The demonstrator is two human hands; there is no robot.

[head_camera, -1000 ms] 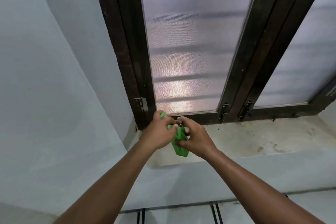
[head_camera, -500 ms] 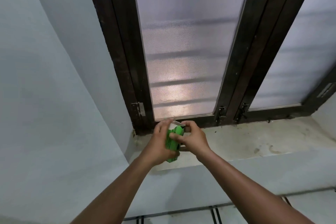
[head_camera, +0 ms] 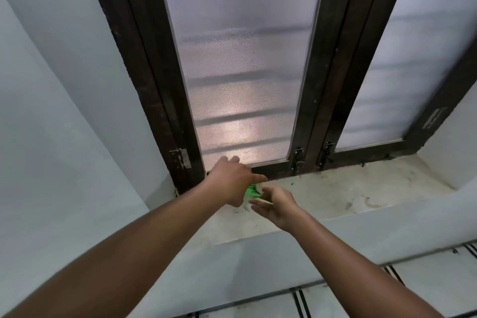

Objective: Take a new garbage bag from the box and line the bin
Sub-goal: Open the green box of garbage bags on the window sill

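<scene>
A small green garbage bag box with black print is held just above the stained window sill. My left hand grips it from above and hides most of it. My right hand is at the box's open end, thumb and fingers pinching a thin pale piece that sticks out of it. Whether this piece is the box's flap or a bag's end cannot be made out. No bin is in view.
A dark-framed window with frosted panes rises behind the sill, with latches at its lower edge. A pale wall closes the left side. Tiled floor shows below the sill's front face.
The box has tipped from upright to lying over under my left hand, which now covers it from above. My right hand has dropped from the box's top to its open end.
</scene>
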